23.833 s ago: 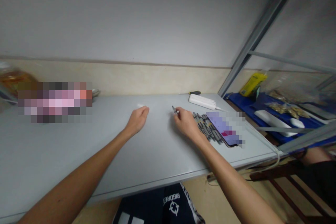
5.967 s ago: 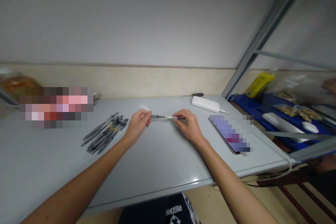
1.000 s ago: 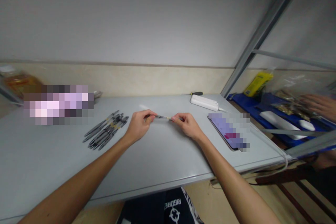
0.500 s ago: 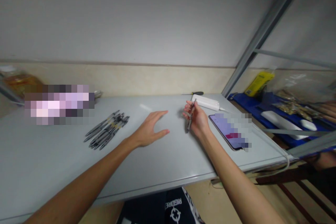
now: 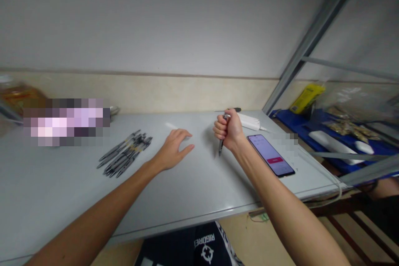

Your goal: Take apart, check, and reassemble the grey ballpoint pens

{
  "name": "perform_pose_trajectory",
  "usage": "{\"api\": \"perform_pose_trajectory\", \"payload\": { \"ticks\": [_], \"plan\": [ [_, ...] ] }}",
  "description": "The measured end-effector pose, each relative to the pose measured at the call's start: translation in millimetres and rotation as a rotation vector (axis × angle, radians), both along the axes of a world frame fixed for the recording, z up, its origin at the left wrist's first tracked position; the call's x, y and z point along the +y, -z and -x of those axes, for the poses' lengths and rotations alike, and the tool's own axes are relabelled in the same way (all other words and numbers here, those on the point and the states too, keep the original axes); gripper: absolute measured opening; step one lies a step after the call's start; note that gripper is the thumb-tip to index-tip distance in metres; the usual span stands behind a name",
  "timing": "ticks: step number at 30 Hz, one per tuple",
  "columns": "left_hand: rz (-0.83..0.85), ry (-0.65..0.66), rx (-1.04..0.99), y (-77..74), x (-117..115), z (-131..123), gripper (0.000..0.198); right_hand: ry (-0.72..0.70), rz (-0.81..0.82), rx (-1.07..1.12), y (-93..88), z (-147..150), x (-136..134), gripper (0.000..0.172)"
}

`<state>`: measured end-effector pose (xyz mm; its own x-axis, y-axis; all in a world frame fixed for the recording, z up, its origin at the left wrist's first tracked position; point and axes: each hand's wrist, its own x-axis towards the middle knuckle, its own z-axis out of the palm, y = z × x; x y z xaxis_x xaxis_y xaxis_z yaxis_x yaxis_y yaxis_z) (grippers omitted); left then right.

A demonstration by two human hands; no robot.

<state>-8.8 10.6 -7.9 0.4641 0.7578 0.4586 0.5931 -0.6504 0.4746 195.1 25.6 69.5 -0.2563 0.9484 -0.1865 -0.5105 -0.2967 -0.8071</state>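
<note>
My right hand [image 5: 230, 128] is wrapped in a fist around a dark grey pen [image 5: 221, 148]. The pen stands nearly upright, its lower end sticking out below my fingers and its top by my thumb. My left hand [image 5: 173, 149] hovers over or rests on the table, fingers and thumb apart, with nothing between them; whether it touches the surface I cannot tell. Left of it lies a pile of similar grey and black pens [image 5: 126, 153], several of them side by side and slanting.
A phone [image 5: 271, 156] with a lit screen lies right of my right hand. Behind it are a white power strip [image 5: 249, 122] and a screwdriver [image 5: 237, 109]. A metal frame bar [image 5: 330, 37] rises at the right, with a blue surface [image 5: 335, 141] beyond. A blurred-out pinkish item [image 5: 67, 120] sits far left.
My right hand has turned and its fingers have closed from a loose hold into a fist around the pen. My left hand has shifted slightly left.
</note>
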Motion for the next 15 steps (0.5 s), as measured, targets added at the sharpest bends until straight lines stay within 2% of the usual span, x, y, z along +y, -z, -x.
{"api": "perform_pose_trajectory", "payload": {
  "ticks": [15],
  "plan": [
    [0.015,0.016,0.031,1.5,0.5,0.2,0.026,-0.012,-0.017,-0.034,-3.8,3.8,-5.0,0.046]
  ]
}}
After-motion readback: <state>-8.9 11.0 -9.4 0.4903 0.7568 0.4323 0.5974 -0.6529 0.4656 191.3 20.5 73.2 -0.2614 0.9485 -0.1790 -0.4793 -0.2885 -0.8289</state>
